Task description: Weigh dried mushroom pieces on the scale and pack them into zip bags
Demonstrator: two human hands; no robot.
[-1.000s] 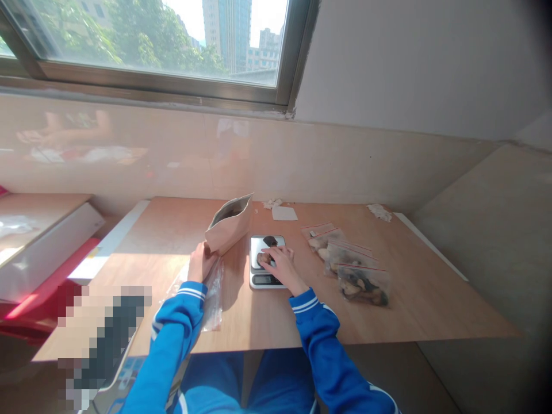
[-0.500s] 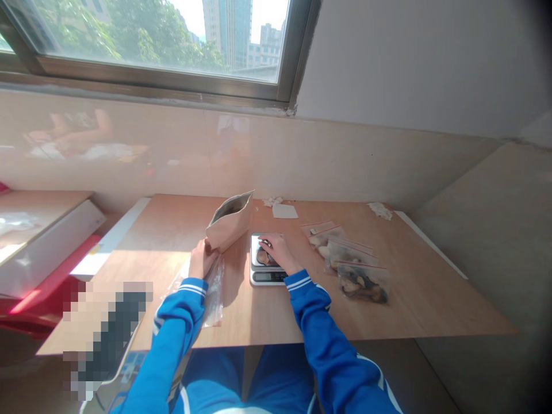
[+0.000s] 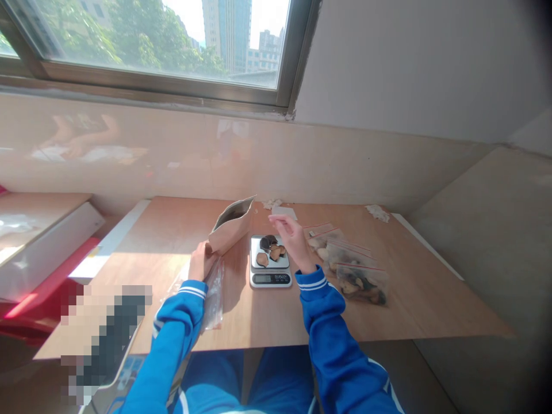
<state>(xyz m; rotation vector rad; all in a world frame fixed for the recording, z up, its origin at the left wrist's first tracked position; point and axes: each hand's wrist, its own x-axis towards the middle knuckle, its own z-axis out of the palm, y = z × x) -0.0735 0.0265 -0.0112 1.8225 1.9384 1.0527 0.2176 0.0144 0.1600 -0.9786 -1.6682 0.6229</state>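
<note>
A stand-up kraft paper bag (image 3: 233, 230) leans with its mouth open, and my left hand (image 3: 202, 261) is closed on its lower left corner. Under that hand lie clear plastic bags (image 3: 214, 305). To the right is a small kitchen scale (image 3: 255, 270) with a display in front. Several dried pieces (image 3: 276, 251), dark on one side and tan on the other, like dried mushroom, rest on its plate. Above the plate's right side, apart from the pieces, my right hand (image 3: 295, 238) is raised with its fingers stretched leftward; I see nothing in it.
Right of the scale, several zip bags (image 3: 362, 284) of dried pieces lie overlapping in a row. A white paper (image 3: 284, 213) and crumpled tissue (image 3: 271, 203) are at the back, with another tissue (image 3: 378, 213) farther right. A tiled wall (image 3: 328, 167) stands behind the table.
My right hand has lifted off the pieces on the scale and moved up and right, uncovering them and the display. My left hand stays on the paper bag.
</note>
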